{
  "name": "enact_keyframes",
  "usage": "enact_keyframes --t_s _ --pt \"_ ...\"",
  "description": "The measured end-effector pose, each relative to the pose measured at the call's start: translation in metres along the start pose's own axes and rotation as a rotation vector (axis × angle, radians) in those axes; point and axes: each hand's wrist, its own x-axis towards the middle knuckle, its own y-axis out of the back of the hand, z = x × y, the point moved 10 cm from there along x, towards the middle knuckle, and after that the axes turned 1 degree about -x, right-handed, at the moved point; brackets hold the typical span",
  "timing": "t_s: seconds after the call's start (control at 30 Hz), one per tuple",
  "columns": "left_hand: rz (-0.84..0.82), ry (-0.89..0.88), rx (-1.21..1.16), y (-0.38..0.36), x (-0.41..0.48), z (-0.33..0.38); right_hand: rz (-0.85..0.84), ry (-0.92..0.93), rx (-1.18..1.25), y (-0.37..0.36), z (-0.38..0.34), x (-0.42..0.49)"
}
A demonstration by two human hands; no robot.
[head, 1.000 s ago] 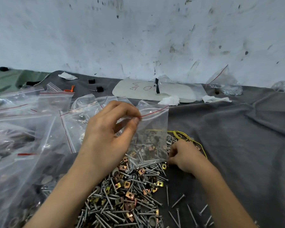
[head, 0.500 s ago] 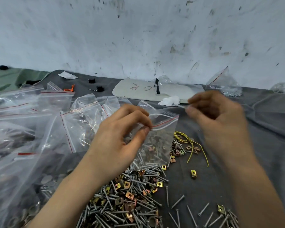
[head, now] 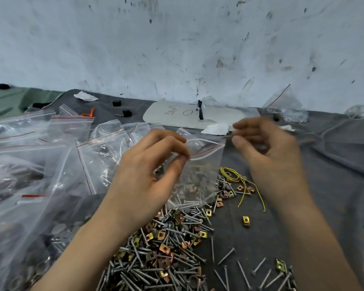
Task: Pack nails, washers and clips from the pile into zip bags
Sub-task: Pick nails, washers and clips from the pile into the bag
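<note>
Thumb and forefinger of the left hand pinch the zip bag at the left end of its red-lined seal. The bag hangs upright from this pinch with its mouth partly open. Its lower edge reaches the far end of the pile. Whether the parts seen through the clear plastic lie inside the bag or behind it cannot be told.

The right hand is raised just beside the right end of the bag mouth. Its fingers are curled toward the thumb. The hand is blurred, so whether it pinches a part or nothing cannot be told.

The pile consists of grey nails, brass-coloured clips and dark washers, heaped on the grey cloth between the two forearms. Loose nails lie scattered right of the pile, and one single clip lies apart from it. A yellow wire lies coiled just right of the bag.

Other zip bags are stacked at the left of the cloth. A white board with red writing lies flat near the wall.
</note>
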Motion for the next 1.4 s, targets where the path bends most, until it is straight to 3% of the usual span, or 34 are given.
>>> enact_keyframes --t_s 0.17,0.4,0.57,0.73,0.83,0.93,1.17,1.27,1.4 --pt "0.065 0.012 -0.004 0.011 0.001 -0.007 -0.402 -0.347 -0.535 -0.048 0.108 -0.022" --pt "0.065 0.028 0.009 0.014 0.002 -0.010 -0.516 -0.316 -0.664 -0.075 0.134 -0.038" --pt "0.055 0.030 0.012 0.012 0.002 -0.011 -0.494 -0.307 -0.550 -0.072 0.130 -0.035" --pt "0.022 0.045 -0.011 0.009 0.002 -0.011 -0.232 -0.353 -0.126 -0.049 0.099 -0.018" --pt "-0.032 0.043 -0.012 0.003 0.001 -0.008 -0.058 -0.239 0.203 -0.025 0.049 -0.005" --pt "-0.109 0.022 0.026 -0.008 -0.001 0.000 -0.089 -0.098 0.388 -0.018 -0.005 -0.006" --pt "-0.144 -0.032 0.053 -0.014 -0.001 0.009 -0.435 -0.112 0.164 -0.043 -0.024 -0.021" --pt "-0.121 -0.032 0.052 -0.012 -0.001 0.008 -0.379 -0.105 0.187 -0.036 -0.021 -0.018" --pt "-0.064 0.005 0.002 -0.005 0.000 0.000 -0.182 -0.177 0.225 -0.019 0.009 -0.008"
